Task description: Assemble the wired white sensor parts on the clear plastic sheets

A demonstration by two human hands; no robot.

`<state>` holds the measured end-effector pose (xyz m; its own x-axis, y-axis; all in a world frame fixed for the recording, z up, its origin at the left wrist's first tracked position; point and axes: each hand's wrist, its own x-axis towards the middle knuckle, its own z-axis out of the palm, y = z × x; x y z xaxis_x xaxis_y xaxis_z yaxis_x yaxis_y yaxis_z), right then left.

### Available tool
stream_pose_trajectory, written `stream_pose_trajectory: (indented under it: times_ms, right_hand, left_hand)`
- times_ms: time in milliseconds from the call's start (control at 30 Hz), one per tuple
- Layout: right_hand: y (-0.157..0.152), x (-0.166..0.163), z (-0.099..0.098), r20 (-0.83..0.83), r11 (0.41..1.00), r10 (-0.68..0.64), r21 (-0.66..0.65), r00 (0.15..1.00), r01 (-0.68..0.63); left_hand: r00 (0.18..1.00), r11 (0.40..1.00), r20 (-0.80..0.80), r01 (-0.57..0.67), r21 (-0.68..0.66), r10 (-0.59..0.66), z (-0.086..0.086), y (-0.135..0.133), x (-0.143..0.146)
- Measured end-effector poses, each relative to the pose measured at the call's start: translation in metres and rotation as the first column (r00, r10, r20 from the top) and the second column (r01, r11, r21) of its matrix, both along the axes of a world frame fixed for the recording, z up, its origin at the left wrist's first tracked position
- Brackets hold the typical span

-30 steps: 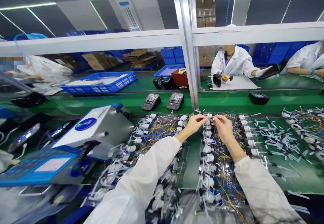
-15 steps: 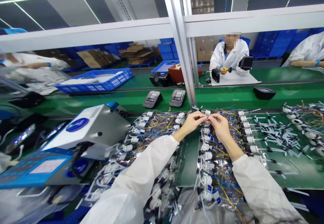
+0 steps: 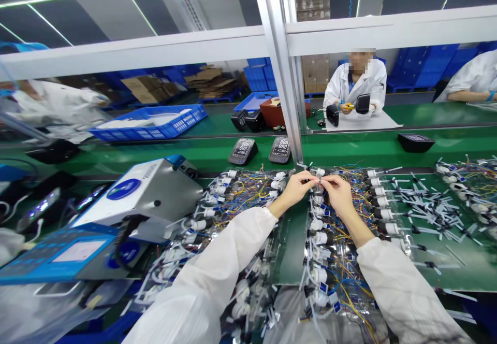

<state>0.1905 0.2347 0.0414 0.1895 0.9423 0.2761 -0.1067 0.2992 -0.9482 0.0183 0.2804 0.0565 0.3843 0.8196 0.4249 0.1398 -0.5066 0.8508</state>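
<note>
My left hand is closed in a pinch at the far end of a row of small pump parts. Fingertip to fingertip with it, my right hand pinches as well. What lies between the fingers is too small and covered to make out. Just beyond them shows a white cylindrical pump part. Below my hands runs a row of white-and-black pump parts with blue tags, thin tubes and yellow, red and blue wires. Another such wired row lies left of my left hand.
Loose black-and-white tube pieces are scattered at the right. A grey-and-blue machine stands at the left. Behind a metal post, a co-worker handles a black device. Two display units sit on the green conveyor.
The display units and a black unit on the conveyor have shifted right. The co-worker's black device has moved lower and left. My hands stay pinched together in nearly the same place.
</note>
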Motion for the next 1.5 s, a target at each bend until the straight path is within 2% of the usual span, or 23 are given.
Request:
stream_pose_trajectory:
  times_ms: [200, 500, 800, 1000, 1233, 1500]
  right_hand:
    - [-0.001, -0.003, -0.002, 0.07, 0.995, -0.088, 0.052, 0.994, 0.085]
    - [0.001, -0.002, -0.008, 0.103, 0.997, -0.063, 0.041, 0.993, 0.059]
    - [0.002, 0.0, -0.005, -0.039, 1.0, -0.008, -0.001, 0.999, 0.008]
    - [-0.001, -0.001, -0.003, -0.099, 0.999, 0.011, -0.042, 0.995, -0.015]
    - [0.0, -0.001, -0.003, -0.151, 0.998, 0.02, -0.056, 0.988, -0.028]
    - [0.0, -0.002, -0.007, -0.185, 0.996, 0.043, -0.073, 0.982, -0.057]
  left_hand:
    - [1.0, 0.999, 0.0, -0.027, 0.022, 0.027, 0.0, -0.001, 0.001]
    - [0.999, 0.996, -0.02, -0.028, 0.08, 0.03, -0.002, -0.004, 0.002]
    - [0.997, 0.981, 0.001, -0.079, 0.178, 0.08, -0.001, 0.001, 0.002]
    - [0.996, 0.965, -0.062, -0.039, 0.26, 0.057, -0.001, 0.001, -0.003]
    - [0.991, 0.917, -0.102, -0.044, 0.397, 0.091, -0.004, 0.002, -0.007]
    - [0.985, 0.883, -0.146, -0.017, 0.468, 0.096, -0.006, 0.0, -0.005]
